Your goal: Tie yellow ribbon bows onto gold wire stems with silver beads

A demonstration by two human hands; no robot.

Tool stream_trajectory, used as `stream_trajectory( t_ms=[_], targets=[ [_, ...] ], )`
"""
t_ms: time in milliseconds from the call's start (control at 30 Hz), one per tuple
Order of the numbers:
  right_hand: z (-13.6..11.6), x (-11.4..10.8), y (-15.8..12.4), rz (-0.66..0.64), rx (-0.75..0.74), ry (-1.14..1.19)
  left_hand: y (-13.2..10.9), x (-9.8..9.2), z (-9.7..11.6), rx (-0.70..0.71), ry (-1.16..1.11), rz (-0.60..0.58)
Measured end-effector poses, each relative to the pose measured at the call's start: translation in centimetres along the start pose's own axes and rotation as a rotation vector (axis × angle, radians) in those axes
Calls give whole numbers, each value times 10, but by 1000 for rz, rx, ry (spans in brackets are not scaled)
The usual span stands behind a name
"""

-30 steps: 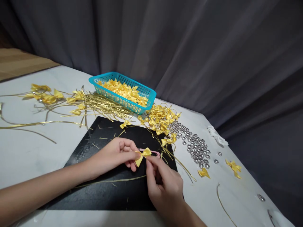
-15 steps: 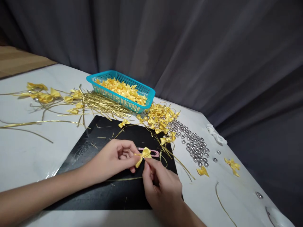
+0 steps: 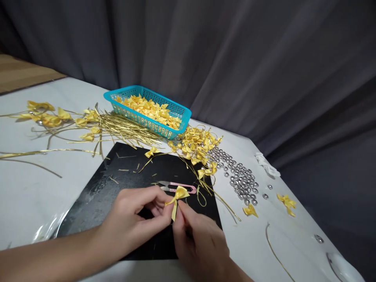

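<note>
My left hand (image 3: 141, 217) pinches one side of a yellow ribbon bow (image 3: 180, 193) between thumb and fingers. Close against it, my right hand (image 3: 199, 235) is also closed, its thumb and forefinger at the lower edge of the same bow; whether a cord end is in that pinch is hidden. Both hands are above a black mat (image 3: 117, 184). Just beyond the bow lies a pair of pink-handled thread snips (image 3: 179, 187), blades pointing left. A looped gold cord (image 3: 201, 197) rests to the right of the snips.
A blue basket (image 3: 141, 120) of yellow bows stands at the back. Gold cords (image 3: 126, 128) lie before it, with finished-looking bows (image 3: 196, 143) heaped to its right. Small silver pieces (image 3: 242, 182) are scattered on the white table (image 3: 235, 254). A grey curtain (image 3: 205, 51) hangs behind.
Both hands have come slightly nearer to me with the bow, which has turned so one tail hangs down. The snips' blades now show, uncovered by my left hand.
</note>
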State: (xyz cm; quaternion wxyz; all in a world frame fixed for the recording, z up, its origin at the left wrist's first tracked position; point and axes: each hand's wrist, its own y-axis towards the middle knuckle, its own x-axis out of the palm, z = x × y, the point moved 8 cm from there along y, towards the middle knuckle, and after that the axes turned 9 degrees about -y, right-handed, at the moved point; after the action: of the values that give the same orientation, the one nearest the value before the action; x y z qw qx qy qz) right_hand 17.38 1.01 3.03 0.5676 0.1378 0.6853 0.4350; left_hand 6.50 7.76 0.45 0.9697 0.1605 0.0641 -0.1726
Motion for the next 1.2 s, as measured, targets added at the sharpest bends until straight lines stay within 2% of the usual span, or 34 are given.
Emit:
stream_trajectory(
  t_ms=[167, 367, 600, 767, 1067, 1133, 1200],
  targets=[
    [2, 2, -8, 12, 50, 45, 1, 3, -2, -100, -139, 13],
    [15, 7, 10, 28, 220, 81, 6, 5, -24, -344, -327, 53],
    [17, 9, 12, 9, 162, 135, 9, 8, -32, -444, -415, 9],
    [7, 8, 9, 5, 103, 12, 5, 5, -25, -349, -306, 39],
    [-10, -4, 10, 69, -19, -9, -10, 0, 2, 59, 112, 41],
    [-12, -5, 8, 74, -8, -4, -13, 2, 8, 129, 157, 27],
    [-11, -7, 7, 87, 26, 16, -16, 3, 11, 135, 171, 16]
  ],
)
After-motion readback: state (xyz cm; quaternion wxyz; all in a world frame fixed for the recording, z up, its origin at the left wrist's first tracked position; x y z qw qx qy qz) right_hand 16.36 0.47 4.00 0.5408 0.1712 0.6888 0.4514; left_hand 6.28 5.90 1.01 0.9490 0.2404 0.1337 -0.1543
